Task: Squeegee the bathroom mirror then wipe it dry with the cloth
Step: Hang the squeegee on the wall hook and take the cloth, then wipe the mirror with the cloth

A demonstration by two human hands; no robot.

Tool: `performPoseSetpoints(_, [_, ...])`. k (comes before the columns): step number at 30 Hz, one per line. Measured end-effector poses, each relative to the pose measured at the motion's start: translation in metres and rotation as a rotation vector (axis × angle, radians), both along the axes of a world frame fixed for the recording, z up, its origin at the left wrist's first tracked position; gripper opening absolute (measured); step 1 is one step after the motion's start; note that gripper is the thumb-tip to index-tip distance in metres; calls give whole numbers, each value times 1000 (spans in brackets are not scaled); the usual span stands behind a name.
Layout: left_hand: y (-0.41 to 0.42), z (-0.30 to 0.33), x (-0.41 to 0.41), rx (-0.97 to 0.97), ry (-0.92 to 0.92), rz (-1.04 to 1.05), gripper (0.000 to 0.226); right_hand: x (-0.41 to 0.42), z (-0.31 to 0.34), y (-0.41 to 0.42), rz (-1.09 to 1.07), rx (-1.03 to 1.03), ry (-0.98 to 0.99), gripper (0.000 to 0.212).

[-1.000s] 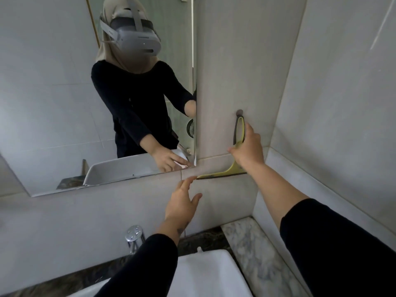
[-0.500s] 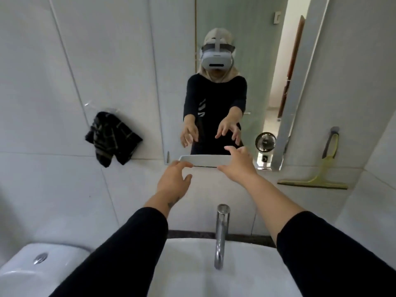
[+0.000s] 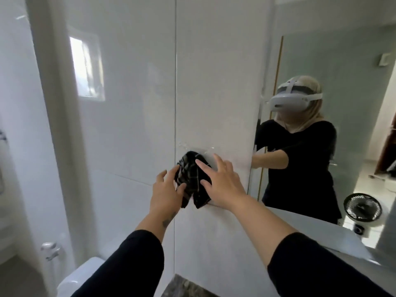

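Observation:
A black checked cloth [image 3: 191, 179] hangs from a clear hook [image 3: 194, 148] on the white tile wall, left of the mirror [image 3: 353, 67]. My left hand [image 3: 166, 192] reaches its left side, fingers apart, thumb touching the fabric. My right hand [image 3: 221, 182] lies spread over the cloth's right side, fingertips on it, not closed. Neither hand grips the cloth. The squeegee is out of view. The mirror shows a person in black sleeves with a headset.
A white toilet cistern [image 3: 83, 277] and a chrome fitting [image 3: 50, 250] sit at the lower left. A strip of dark marble counter [image 3: 186, 287] shows at the bottom. A small black fan [image 3: 362, 207] appears reflected in the mirror.
My right hand has let go of the yellow squeegee, which hangs on the wall right of the mirror. My view swung left, and both hands moved over to the hanging cloth.

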State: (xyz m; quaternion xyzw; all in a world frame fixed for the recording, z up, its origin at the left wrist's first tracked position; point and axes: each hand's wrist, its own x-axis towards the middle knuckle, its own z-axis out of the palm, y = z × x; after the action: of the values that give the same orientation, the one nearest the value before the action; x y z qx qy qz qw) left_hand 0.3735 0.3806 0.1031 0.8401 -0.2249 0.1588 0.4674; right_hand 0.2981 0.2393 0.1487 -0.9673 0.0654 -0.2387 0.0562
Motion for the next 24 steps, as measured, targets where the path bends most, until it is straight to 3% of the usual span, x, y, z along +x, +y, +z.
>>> performPoseSetpoints(5, [-17, -12, 35, -19, 120, -31, 63, 54, -10, 12, -12, -94, -102, 61])
performPoseSetpoints(10, [-35, -23, 62, -140, 204, -117, 64, 78, -40, 18, -143, 121, -136, 61])
performPoseSetpoints(13, [-43, -23, 71, -254, 221, -136, 61, 82, -39, 13, -121, 136, -129, 59])
performPoseSetpoints(17, [-41, -9, 60, -325, 168, -119, 55, 75, -21, 3, -94, -13, -205, 59])
performPoseSetpoints(24, [-38, 82, -1, -465, -81, -245, 34, 27, 52, -23, -202, -374, -594, 65])
